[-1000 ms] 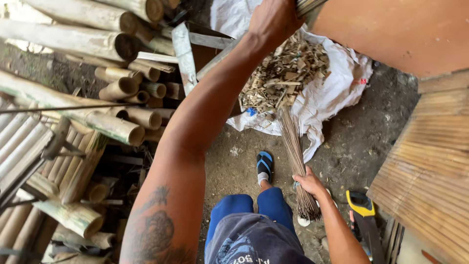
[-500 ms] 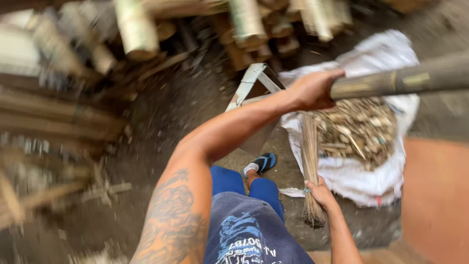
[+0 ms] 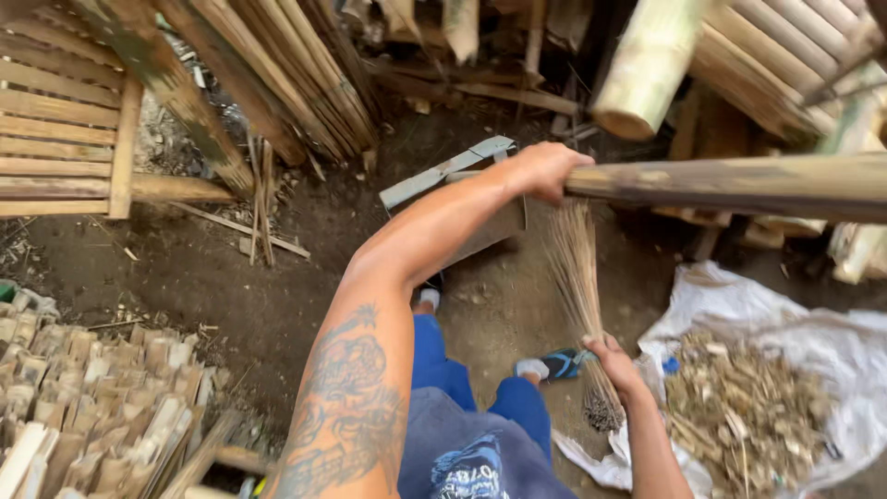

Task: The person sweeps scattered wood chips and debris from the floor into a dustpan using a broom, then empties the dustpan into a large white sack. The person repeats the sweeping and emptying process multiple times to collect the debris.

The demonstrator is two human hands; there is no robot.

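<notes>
My left hand [image 3: 543, 169] is stretched forward and closed around the end of a long bamboo pole [image 3: 739, 185] that runs off to the right. My right hand [image 3: 612, 359] is low by my hip, gripping a stick broom [image 3: 580, 296] near its bound handle end, with the thin bristles fanning upward toward the pole. Below I see my blue shorts [image 3: 462, 407] and my sandalled foot [image 3: 554, 365] on the dirt floor.
A white sack [image 3: 730, 305] spread on the ground at right holds a heap of dry wood scraps [image 3: 753, 416]. Thick bamboo culms [image 3: 647, 65] and slats lean at the back. A slatted bamboo panel [image 3: 65, 139] is at left, and cut bamboo pieces [image 3: 83, 407] lie at lower left.
The view has swung left, so the sack of scraps now lies at the lower right. My left hand still holds the pole, and my right hand still holds the broom.
</notes>
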